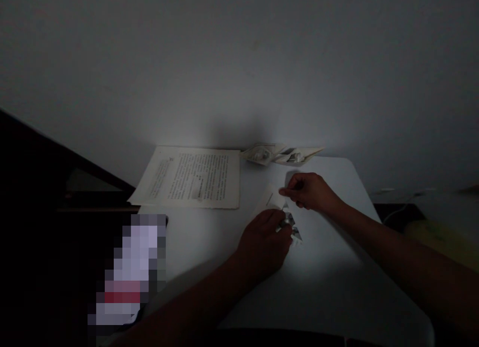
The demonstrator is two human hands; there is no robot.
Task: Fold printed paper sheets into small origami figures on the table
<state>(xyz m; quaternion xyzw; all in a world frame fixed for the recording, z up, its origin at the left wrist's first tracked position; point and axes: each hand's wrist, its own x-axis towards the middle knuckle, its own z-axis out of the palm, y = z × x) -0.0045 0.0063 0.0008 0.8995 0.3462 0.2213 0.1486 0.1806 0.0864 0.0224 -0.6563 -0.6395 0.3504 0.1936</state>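
The head camera looks down on a dim scene with a white rounded tabletop (329, 267) filling the lower middle of the frame and a plain pale wall (239, 62) across the whole upper half.

Near the centre, slightly right, both hands meet over a small folded piece of printed paper, pale with dark markings (286, 214), which lies on the tabletop between them. The left hand (264, 239) comes in from the lower left, its forearm crossing the bottom of the frame; its fingers are closed down on the lower, near part of the folded paper, pressing or pinching it against the table. The right hand (309, 191) reaches in from the right edge, its fingertips drawn together in a pinch on the upper corner of the same paper.

Left of the hands, in the middle left of the frame, an open sheet of white paper covered with printed text (190, 177) lies flat on the tabletop, its left side overhanging the table edge. Just above the hands, at the far edge of the table against the wall, sits a folded paper shape with pointed ends (280, 155), well apart from the piece being held.

At lower left a blurred, pixelated patch (129, 272) covers part of the dark area beside the table.
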